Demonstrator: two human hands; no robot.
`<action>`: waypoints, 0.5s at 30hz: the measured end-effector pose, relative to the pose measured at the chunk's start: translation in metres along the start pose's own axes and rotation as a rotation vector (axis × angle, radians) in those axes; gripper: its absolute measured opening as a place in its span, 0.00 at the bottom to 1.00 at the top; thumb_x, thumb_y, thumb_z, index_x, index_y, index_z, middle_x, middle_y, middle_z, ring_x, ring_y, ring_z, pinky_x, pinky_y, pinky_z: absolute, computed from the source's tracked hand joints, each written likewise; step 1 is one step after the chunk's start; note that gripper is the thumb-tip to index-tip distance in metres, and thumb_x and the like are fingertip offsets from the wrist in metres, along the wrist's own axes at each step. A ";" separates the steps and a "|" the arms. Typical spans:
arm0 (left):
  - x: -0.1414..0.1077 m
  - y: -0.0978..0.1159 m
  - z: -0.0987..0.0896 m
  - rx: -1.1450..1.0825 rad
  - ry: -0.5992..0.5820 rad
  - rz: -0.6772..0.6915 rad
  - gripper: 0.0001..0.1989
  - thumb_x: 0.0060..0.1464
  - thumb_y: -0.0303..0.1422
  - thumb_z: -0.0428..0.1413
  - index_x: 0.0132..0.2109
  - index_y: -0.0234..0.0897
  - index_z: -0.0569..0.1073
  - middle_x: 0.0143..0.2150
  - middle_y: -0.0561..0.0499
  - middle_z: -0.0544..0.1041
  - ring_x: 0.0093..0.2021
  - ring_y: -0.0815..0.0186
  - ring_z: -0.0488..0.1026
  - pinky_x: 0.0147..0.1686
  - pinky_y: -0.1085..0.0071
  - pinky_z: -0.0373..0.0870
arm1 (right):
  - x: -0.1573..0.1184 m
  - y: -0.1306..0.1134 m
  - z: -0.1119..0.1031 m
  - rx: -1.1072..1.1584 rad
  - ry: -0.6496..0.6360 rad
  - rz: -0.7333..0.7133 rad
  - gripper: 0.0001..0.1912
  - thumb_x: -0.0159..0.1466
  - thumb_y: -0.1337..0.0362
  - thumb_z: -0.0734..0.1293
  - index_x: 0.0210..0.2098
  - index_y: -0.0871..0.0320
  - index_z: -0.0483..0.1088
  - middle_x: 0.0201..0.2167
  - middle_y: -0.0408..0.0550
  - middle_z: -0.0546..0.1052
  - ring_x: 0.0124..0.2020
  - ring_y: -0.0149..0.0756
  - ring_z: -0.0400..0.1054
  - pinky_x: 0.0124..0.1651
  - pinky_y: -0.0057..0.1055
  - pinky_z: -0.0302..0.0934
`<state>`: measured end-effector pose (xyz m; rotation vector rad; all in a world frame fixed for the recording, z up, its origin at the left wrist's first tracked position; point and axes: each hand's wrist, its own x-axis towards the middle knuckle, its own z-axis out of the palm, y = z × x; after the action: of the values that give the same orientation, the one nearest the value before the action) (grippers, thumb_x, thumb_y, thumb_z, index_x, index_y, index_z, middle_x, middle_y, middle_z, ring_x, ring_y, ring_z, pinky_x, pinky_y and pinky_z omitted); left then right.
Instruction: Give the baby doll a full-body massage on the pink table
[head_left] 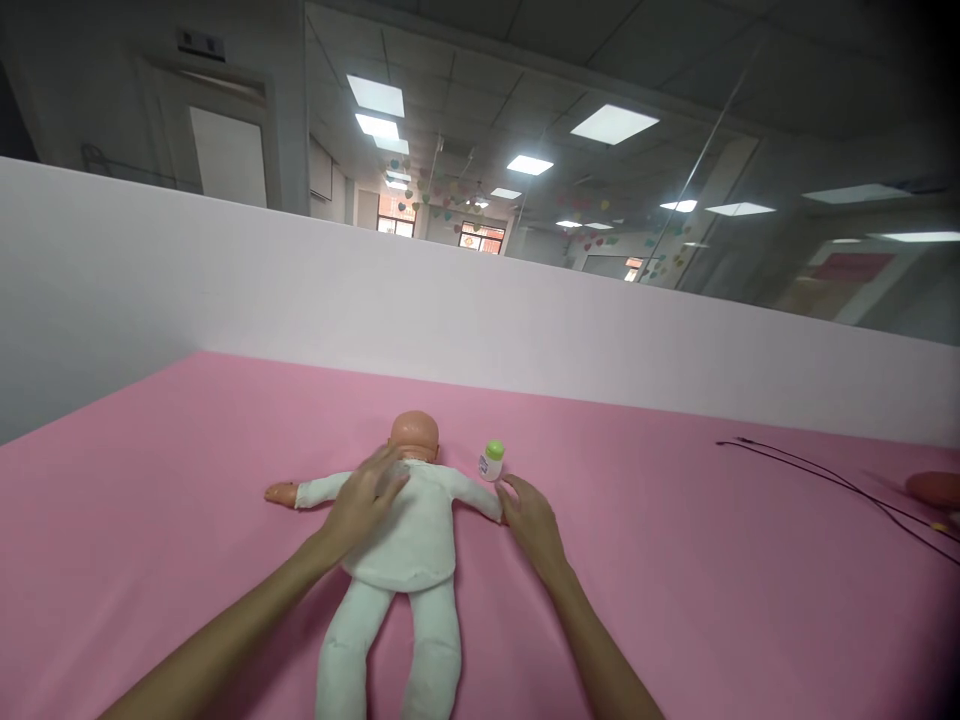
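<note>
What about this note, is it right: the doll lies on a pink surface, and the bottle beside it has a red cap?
Not quite: the cap on the bottle is green, not red, as the head view shows. The doll does lie on a pink surface, with the bottle beside it.

Black cables (871,495), bright ceiling lights (615,124)
</note>
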<state>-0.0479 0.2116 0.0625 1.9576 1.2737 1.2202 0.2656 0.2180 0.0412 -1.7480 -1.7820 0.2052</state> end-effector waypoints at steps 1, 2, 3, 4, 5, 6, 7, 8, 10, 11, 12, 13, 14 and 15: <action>0.008 0.016 0.007 -0.164 -0.043 -0.021 0.25 0.67 0.48 0.50 0.62 0.39 0.73 0.68 0.45 0.69 0.70 0.52 0.61 0.70 0.57 0.53 | 0.006 0.000 -0.006 -0.002 0.017 0.036 0.24 0.71 0.52 0.55 0.53 0.57 0.75 0.53 0.55 0.79 0.52 0.48 0.74 0.53 0.43 0.67; 0.017 0.030 0.017 -0.332 -0.097 -0.065 0.25 0.66 0.50 0.50 0.58 0.39 0.76 0.66 0.45 0.72 0.68 0.52 0.65 0.69 0.58 0.57 | 0.013 0.000 -0.009 -0.005 0.033 0.059 0.24 0.71 0.52 0.55 0.51 0.58 0.76 0.52 0.56 0.79 0.50 0.48 0.74 0.52 0.42 0.67; 0.027 0.041 0.028 -0.506 -0.161 -0.140 0.25 0.65 0.51 0.51 0.56 0.38 0.77 0.64 0.43 0.73 0.66 0.51 0.67 0.67 0.59 0.62 | 0.019 0.000 -0.011 -0.006 0.049 0.064 0.24 0.71 0.53 0.56 0.52 0.60 0.76 0.52 0.57 0.79 0.50 0.48 0.74 0.52 0.42 0.67; 0.038 0.048 0.042 -0.686 -0.216 -0.241 0.25 0.65 0.51 0.52 0.55 0.37 0.77 0.64 0.42 0.73 0.66 0.52 0.68 0.65 0.61 0.65 | 0.026 0.001 -0.010 -0.004 0.063 0.048 0.25 0.70 0.53 0.56 0.54 0.61 0.74 0.53 0.58 0.78 0.51 0.47 0.74 0.53 0.42 0.67; 0.050 0.051 0.056 -0.838 -0.269 -0.360 0.26 0.64 0.52 0.53 0.55 0.34 0.76 0.64 0.39 0.73 0.66 0.53 0.68 0.64 0.62 0.66 | 0.033 0.002 -0.008 -0.001 0.077 0.013 0.25 0.70 0.54 0.56 0.56 0.61 0.73 0.55 0.58 0.77 0.53 0.47 0.73 0.54 0.42 0.66; 0.061 0.052 0.072 -0.964 -0.305 -0.482 0.28 0.64 0.52 0.52 0.56 0.31 0.75 0.65 0.36 0.72 0.66 0.54 0.68 0.64 0.64 0.66 | 0.039 0.003 -0.004 -0.001 0.092 -0.036 0.25 0.70 0.55 0.55 0.59 0.61 0.70 0.57 0.58 0.75 0.56 0.47 0.71 0.57 0.43 0.65; 0.072 0.051 0.088 -1.074 -0.316 -0.585 0.31 0.65 0.52 0.51 0.58 0.28 0.73 0.66 0.33 0.69 0.66 0.54 0.67 0.64 0.65 0.66 | 0.045 0.006 0.001 -0.006 0.104 -0.091 0.26 0.70 0.57 0.55 0.62 0.62 0.67 0.60 0.58 0.73 0.59 0.47 0.69 0.60 0.44 0.64; 0.082 0.048 0.103 -1.161 -0.305 -0.677 0.35 0.66 0.54 0.49 0.61 0.24 0.70 0.68 0.30 0.66 0.67 0.53 0.66 0.64 0.65 0.67 | 0.051 0.009 0.008 -0.017 0.107 -0.146 0.27 0.70 0.59 0.55 0.64 0.63 0.65 0.63 0.59 0.70 0.63 0.47 0.65 0.63 0.45 0.62; 0.098 0.043 0.128 -1.262 -0.236 -0.794 0.40 0.66 0.56 0.45 0.65 0.22 0.64 0.70 0.27 0.61 0.69 0.53 0.63 0.63 0.65 0.67 | 0.062 0.019 0.020 -0.047 0.084 -0.230 0.29 0.69 0.63 0.54 0.66 0.65 0.62 0.68 0.61 0.65 0.69 0.47 0.58 0.68 0.48 0.57; 0.103 0.040 0.139 -1.283 -0.201 -0.819 0.41 0.65 0.57 0.44 0.67 0.22 0.62 0.71 0.27 0.59 0.70 0.53 0.61 0.63 0.65 0.67 | 0.066 0.025 0.026 -0.059 0.062 -0.257 0.30 0.68 0.65 0.54 0.67 0.66 0.61 0.69 0.61 0.63 0.71 0.47 0.55 0.70 0.49 0.54; 0.107 0.038 0.147 -1.293 -0.176 -0.826 0.42 0.65 0.57 0.44 0.68 0.23 0.61 0.72 0.28 0.58 0.71 0.53 0.59 0.63 0.65 0.67 | 0.071 0.031 0.031 -0.065 0.037 -0.276 0.31 0.67 0.66 0.53 0.68 0.67 0.60 0.70 0.61 0.62 0.72 0.46 0.53 0.71 0.49 0.52; 0.109 0.037 0.154 -1.297 -0.165 -0.820 0.42 0.64 0.58 0.45 0.68 0.24 0.60 0.72 0.28 0.58 0.72 0.53 0.57 0.64 0.66 0.66 | 0.074 0.036 0.035 -0.065 0.015 -0.289 0.31 0.67 0.66 0.53 0.68 0.66 0.60 0.70 0.60 0.61 0.72 0.45 0.53 0.72 0.49 0.51; 0.111 0.036 0.158 -1.301 -0.164 -0.810 0.43 0.64 0.58 0.45 0.69 0.24 0.61 0.72 0.28 0.58 0.73 0.53 0.56 0.65 0.65 0.65 | 0.077 0.041 0.037 -0.063 0.000 -0.295 0.31 0.67 0.67 0.52 0.68 0.65 0.60 0.70 0.59 0.62 0.72 0.43 0.53 0.72 0.48 0.50; 0.111 0.035 0.162 -1.309 -0.169 -0.797 0.43 0.64 0.58 0.45 0.68 0.23 0.61 0.72 0.28 0.57 0.73 0.52 0.54 0.66 0.64 0.63 | 0.080 0.044 0.038 -0.060 -0.009 -0.296 0.31 0.68 0.67 0.51 0.69 0.65 0.60 0.70 0.58 0.62 0.72 0.42 0.53 0.73 0.47 0.49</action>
<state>0.1276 0.3057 0.0590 0.5002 0.6652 0.9712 0.2895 0.3099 0.0138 -1.5006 -2.0444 0.0356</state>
